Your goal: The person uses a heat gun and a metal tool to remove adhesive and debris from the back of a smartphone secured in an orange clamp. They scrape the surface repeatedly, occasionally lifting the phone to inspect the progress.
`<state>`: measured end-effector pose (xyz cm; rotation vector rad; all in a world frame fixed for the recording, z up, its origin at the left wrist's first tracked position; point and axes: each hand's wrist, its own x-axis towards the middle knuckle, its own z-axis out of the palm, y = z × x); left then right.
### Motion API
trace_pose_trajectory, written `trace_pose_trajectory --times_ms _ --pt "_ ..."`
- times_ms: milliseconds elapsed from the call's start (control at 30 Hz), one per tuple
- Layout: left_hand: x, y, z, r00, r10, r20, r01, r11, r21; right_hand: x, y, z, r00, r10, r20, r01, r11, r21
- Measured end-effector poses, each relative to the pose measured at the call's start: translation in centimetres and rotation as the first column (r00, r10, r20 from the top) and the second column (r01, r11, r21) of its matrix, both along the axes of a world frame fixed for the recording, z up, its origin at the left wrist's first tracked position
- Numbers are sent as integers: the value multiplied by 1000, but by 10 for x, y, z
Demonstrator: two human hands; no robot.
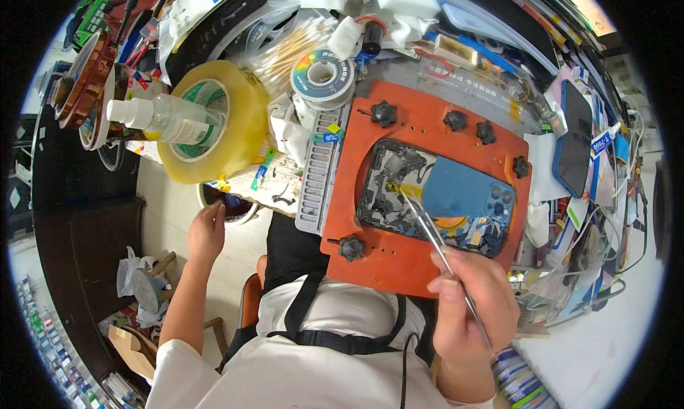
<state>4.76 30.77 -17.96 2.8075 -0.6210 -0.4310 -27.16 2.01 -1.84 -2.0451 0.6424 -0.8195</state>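
My right hand [470, 309] pinches a pair of metal tweezers [432, 231], their tips down at the exposed part of a phone. The phone [462, 189] lies in a recess of an orange-red clamping fixture [420, 265] with black knobs. Part of its blue back panel is intact beside the camera lenses; elsewhere the back is stripped to grey and black patches, with loose shards along the near edge. My left hand [207, 232] hangs beyond the bench's left edge above a round bin [246, 211]. Its fingers are pressed together; whatever they hold is hidden.
Left of the fixture stand a large yellow tape roll [253, 117] with a spray bottle [185, 121] in it, a spool [322, 78] and cotton swabs [296, 47]. Another phone [572, 138], a glue tube [605, 140] and loose cables crowd the right side.
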Motion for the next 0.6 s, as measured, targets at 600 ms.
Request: trace_pose_trajectory --times_ms 600 --pt "-65 -15 -1 986 -119 -120 94 977 -192 6 1 -1 1000 -10 11 10 1000 16"
